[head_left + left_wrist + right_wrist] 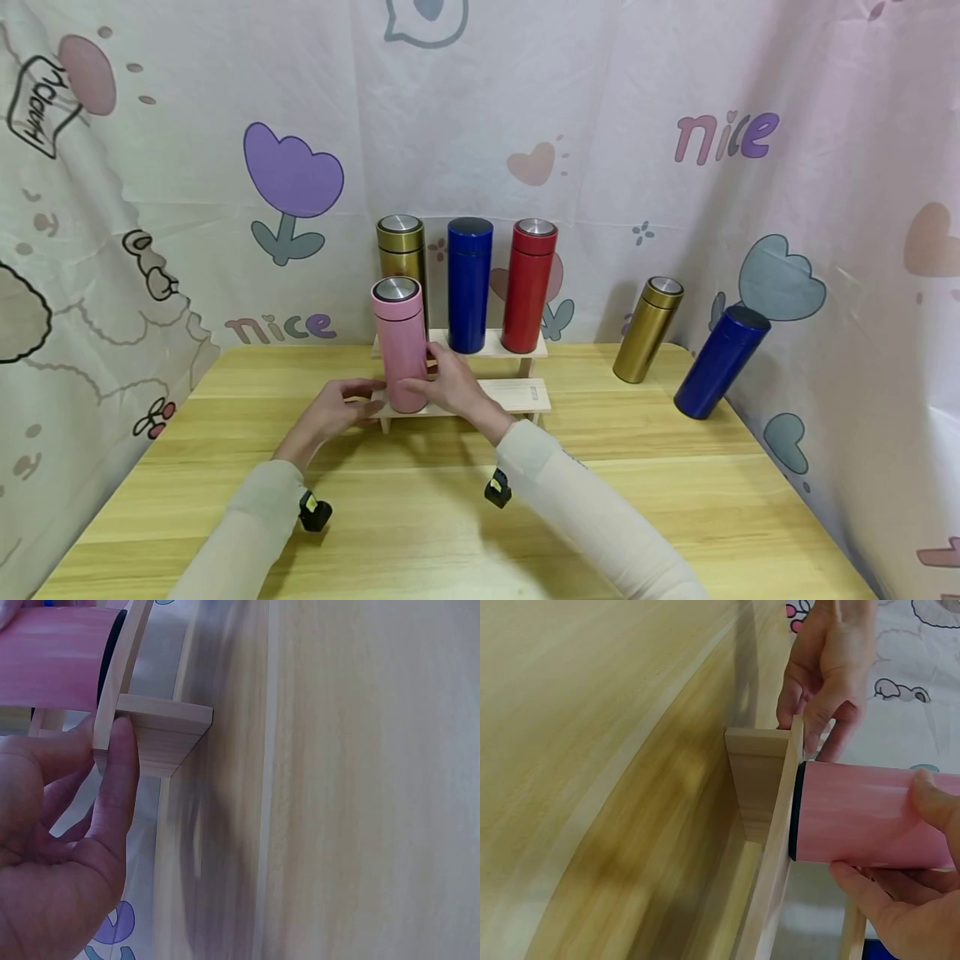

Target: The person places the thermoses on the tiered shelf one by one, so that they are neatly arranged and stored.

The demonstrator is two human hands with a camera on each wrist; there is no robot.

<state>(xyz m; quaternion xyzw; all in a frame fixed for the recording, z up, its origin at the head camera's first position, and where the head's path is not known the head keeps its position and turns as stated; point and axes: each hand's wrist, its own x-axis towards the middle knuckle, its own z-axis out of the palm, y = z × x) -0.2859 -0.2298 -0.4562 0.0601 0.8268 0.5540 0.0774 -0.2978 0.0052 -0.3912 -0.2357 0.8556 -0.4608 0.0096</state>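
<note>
Rear gold bottle, part-hidden by pink bottle

- Lower pale-wood shelf, left edge: a pink cylindrical flask is topped in silver.
- Upper pale-wood shelf, from left edge: gold cylindrical flask, blue cylindrical flask, red cylindrical flask are seen.
- Pale fabric backdrop is printed with purple and pink motifs.

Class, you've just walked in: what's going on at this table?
A person's right hand holds the pink flask, which stands on the left end of the lower shelf, while the left hand pinches that end. Behind, a gold flask, a blue flask and a red flask stand on the upper shelf. A second gold flask and second blue flask stand on the table at right.
</note>
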